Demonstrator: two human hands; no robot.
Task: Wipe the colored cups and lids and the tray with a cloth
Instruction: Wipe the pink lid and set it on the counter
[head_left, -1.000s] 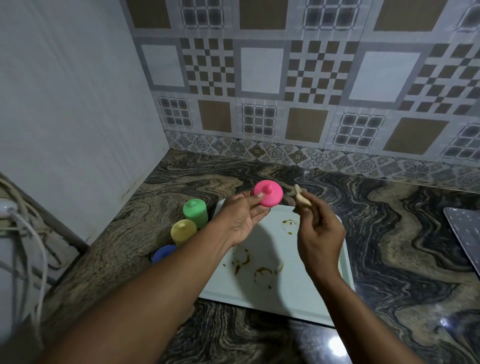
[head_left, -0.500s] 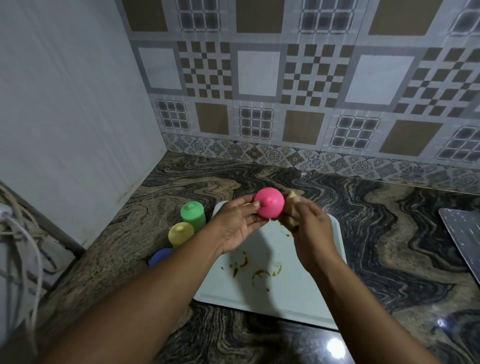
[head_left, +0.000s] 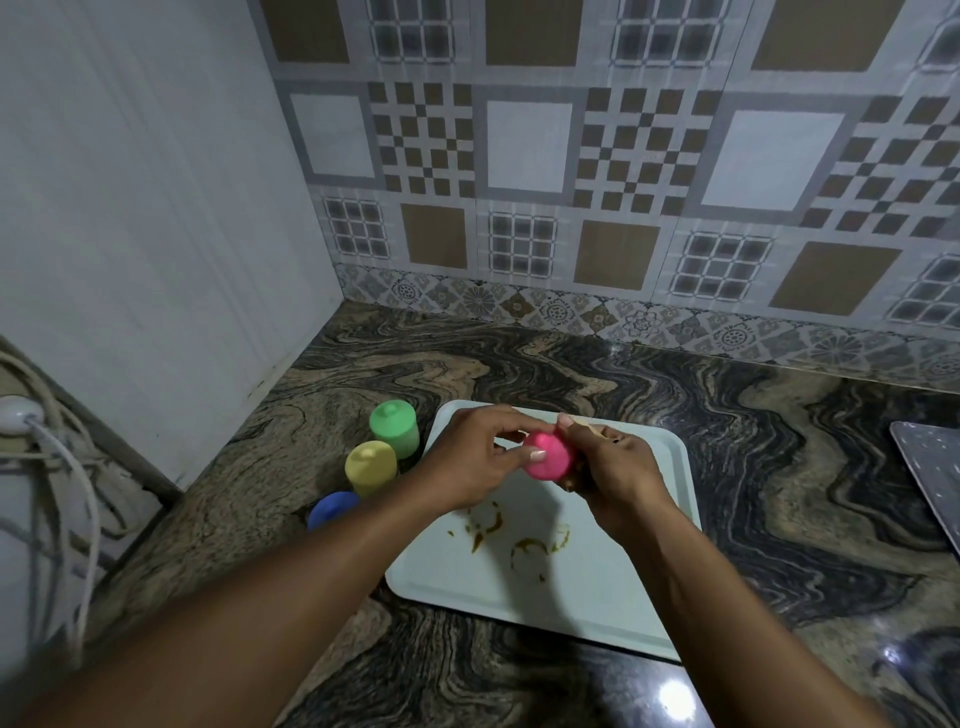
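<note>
My left hand (head_left: 470, 465) pinches a pink lid (head_left: 546, 456) above the pale tray (head_left: 618, 587). My right hand (head_left: 613, 470) holds a small beige cloth (head_left: 597, 431) against the lid's right side; most of the cloth is hidden in my fingers. Brown stain rings mark the tray's middle. Left of the tray stand a green lidded cup (head_left: 395, 427), a yellow lidded cup (head_left: 371, 466) and a blue one (head_left: 332, 508), partly hidden by my left forearm.
The marble counter (head_left: 779, 467) meets a tiled wall at the back and a white panel on the left. A grey speckled slab (head_left: 930, 467) lies at the right edge. White cables (head_left: 47, 493) hang at the far left.
The hands came together: my right hand brought the cloth against the pink lid. The lid turned, so its knob no longer shows. Both hands sank a little toward the tray.
</note>
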